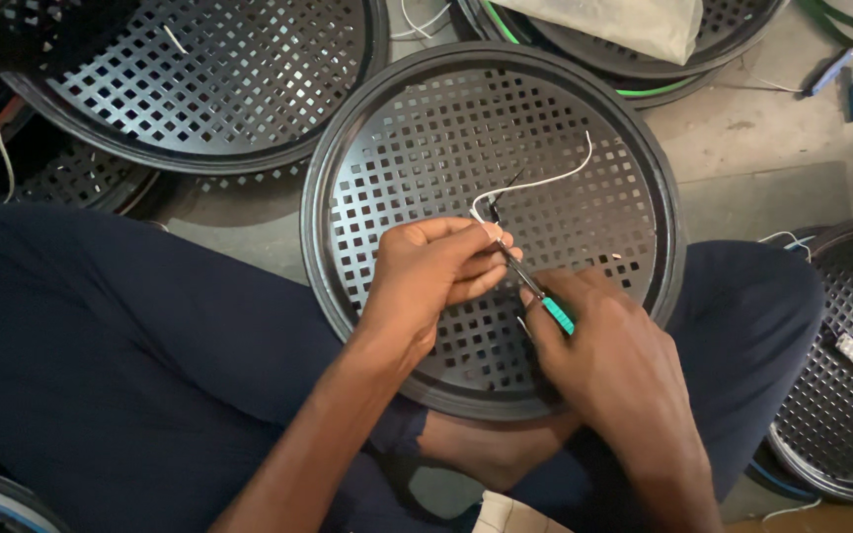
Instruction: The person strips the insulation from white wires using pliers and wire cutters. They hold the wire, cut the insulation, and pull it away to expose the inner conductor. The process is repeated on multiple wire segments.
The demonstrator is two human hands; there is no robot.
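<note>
hands [426,271] [609,345], green-handled tool [537,293], perforated round panel [584,168]

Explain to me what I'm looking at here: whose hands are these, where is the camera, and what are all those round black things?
There is no machine here, just a person at work. The single picture comes from a camera worn on that person's head, looking down at their lap and hands. They sit low with legs in dark trousers, a bare foot showing below.

Resting across the legs is a round black perforated panel, a disc full of small square holes with a raised rim. More panels of the same kind lie around on the grey floor.

The left hand pinches a thin white wire that curls over the panel. The right hand holds a slim tool with a teal handle, its metal tip pointing at the left fingertips. Blue-handled tools lie at the top right.
</note>
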